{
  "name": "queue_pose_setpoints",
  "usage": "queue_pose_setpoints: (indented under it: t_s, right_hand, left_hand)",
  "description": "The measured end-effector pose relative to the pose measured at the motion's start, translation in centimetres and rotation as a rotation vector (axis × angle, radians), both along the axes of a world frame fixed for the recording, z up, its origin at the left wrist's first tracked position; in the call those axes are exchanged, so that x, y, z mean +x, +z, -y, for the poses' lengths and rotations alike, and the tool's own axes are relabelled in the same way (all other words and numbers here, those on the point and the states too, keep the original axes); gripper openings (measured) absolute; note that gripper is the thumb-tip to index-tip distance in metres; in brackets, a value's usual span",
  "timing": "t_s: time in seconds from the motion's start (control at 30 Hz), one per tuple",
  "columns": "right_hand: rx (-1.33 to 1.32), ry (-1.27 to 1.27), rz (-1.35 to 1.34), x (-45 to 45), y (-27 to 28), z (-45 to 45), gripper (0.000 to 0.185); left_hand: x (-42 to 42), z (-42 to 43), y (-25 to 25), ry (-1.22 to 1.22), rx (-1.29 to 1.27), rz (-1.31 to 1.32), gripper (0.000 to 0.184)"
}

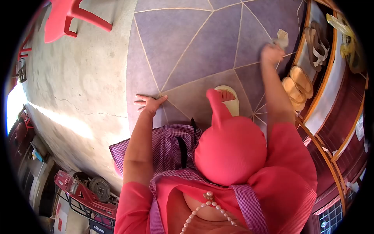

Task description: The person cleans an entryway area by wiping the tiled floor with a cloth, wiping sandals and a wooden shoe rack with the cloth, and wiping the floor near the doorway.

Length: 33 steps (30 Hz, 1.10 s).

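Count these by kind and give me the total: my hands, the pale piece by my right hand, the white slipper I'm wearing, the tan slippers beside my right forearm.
Left hand and right hand: 2
Pale piece, cloth or paper unclear: 1
White slipper, worn, in view: 1
Tan slippers: 2
Total: 6

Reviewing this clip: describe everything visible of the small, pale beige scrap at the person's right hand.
The small, pale beige scrap looks thin, soft and irregular, with a creased surface and uneven edges; whether it is cloth or paper cannot be told. It shows just beyond the blurred fingers of the right hand, which meet its near end and hide part of it. It appears against the purple, pale-lined floor covering, left of the strapped sandals in the picture.
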State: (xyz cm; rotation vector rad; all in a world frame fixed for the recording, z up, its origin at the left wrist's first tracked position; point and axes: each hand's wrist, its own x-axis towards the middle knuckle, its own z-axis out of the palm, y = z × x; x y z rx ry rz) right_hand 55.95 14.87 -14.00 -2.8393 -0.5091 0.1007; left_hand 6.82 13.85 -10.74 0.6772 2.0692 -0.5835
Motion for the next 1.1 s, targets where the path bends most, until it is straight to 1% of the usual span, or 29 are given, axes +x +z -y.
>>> queue_pose_setpoints:
  t_s: [0.07,0.1,0.13,0.17,0.2,0.27,0.33,0.4,0.43,0.5,0.53,0.57,0.6,0.63,0.67,0.73,0.77,0.8,0.87,0.9,1.0,1.03,1.07,1.1]
  right_hand:
    - [0.119,0.439,0.305,-6.5,-3.3,-2.7,0.035]
    - [0.352,0.570,0.172,-10.9,-4.2,-5.0,0.031]
    - [0.400,0.785,0.121,-16.0,-2.5,-6.9,0.024]
    - [0.302,0.534,-0.464,-21.4,-4.3,-9.2,0.021]
    - [0.382,0.397,-1.016,-26.3,2.6,-10.8,0.019]
    - [0.147,1.320,-0.985,-33.1,0.0,-12.5,0.038]
    - [0.598,1.142,-1.213,-37.2,1.0,-12.1,0.048]
    - [0.789,0.976,-1.301,-34.2,1.0,-12.1,0.049]
    - [0.882,0.899,-1.338,-31.6,1.5,-12.2,0.052]
    - [0.941,0.903,-0.951,-23.4,3.5,-10.7,0.057]
    - [1.046,0.816,-0.797,-19.6,2.3,-10.1,0.054]
    - [0.912,0.793,-0.486,-14.9,3.1,-8.6,0.052]
    - [0.992,0.602,-0.593,-10.4,1.8,-7.4,0.051]
    - [0.896,0.452,-0.384,-7.2,4.0,-6.0,0.050]
    - [0.916,0.327,-0.282,-3.1,2.5,-4.7,0.049]
    - [0.922,0.155,-0.122,3.3,0.4,-1.7,0.051]
    - [0.842,0.069,-0.072,5.6,-0.7,-0.4,0.052]
    - [0.764,-0.015,-0.020,7.3,-1.3,0.2,0.053]
    - [0.350,-0.203,-0.045,8.3,-0.7,0.1,0.055]
    - [0.141,-0.302,-0.064,8.5,-0.5,-0.5,0.056]
    - [-0.023,-0.428,-0.078,8.8,-0.9,-4.4,0.055]
    - [0.074,-0.496,-0.151,7.7,1.2,-6.6,0.051]
    - [0.033,-0.458,-0.127,6.7,1.2,-8.3,0.043]
    - [0.352,-0.390,-0.096,5.9,-1.6,-9.6,0.035]
  left_hand:
    - [0.0,0.0,0.1,-0.008,0.001,-0.003,0.150]
    - [0.0,0.0,0.1,-0.009,0.004,-0.006,0.150]
    - [0.0,0.0,0.2,-0.005,0.007,0.000,0.150]
    - [0.0,-0.1,0.1,0.000,0.012,0.005,0.150]
    - [-0.1,-0.1,0.1,0.004,0.015,0.007,0.150]
    - [-0.6,0.0,-0.7,0.008,0.027,0.006,0.149]
    - [-1.2,0.4,-1.2,0.016,0.047,0.006,0.147]
    - [-1.3,0.3,-1.5,0.038,0.095,0.024,0.144]
    - [-1.5,-0.2,-2.2,0.113,0.153,-0.001,0.139]
    - [-2.0,-1.1,-3.5,0.266,0.258,-0.059,0.130]
    - [-1.5,-1.8,-3.3,0.133,0.398,-0.048,0.125]
    - [-0.5,-2.9,-2.7,-0.004,0.538,-0.034,0.119]
    - [0.9,-4.4,-2.1,-0.141,0.681,-0.015,0.114]
    - [2.6,-6.0,-1.4,-0.182,0.728,0.020,0.111]
    - [4.3,-7.6,-0.7,-0.221,0.772,0.053,0.108]
    - [7.1,-11.2,-0.8,-0.108,0.708,0.121,0.112]
    - [8.6,-13.0,-0.7,-0.047,0.684,0.158,0.114]
    - [10.3,-14.5,0.1,0.005,0.619,0.136,0.116]
    - [13.6,-17.2,1.1,0.098,0.479,0.100,0.121]
    - [14.5,-18.4,0.6,0.077,0.387,0.025,0.132]
    - [16.4,-18.6,-0.2,0.028,0.357,-0.102,0.140]
    - [15.8,-18.7,-1.3,0.035,0.361,-0.062,0.145]
    - [15.2,-18.2,-2.3,0.025,0.348,-0.047,0.146]
    - [14.5,-18.0,-2.9,0.023,0.345,-0.035,0.146]
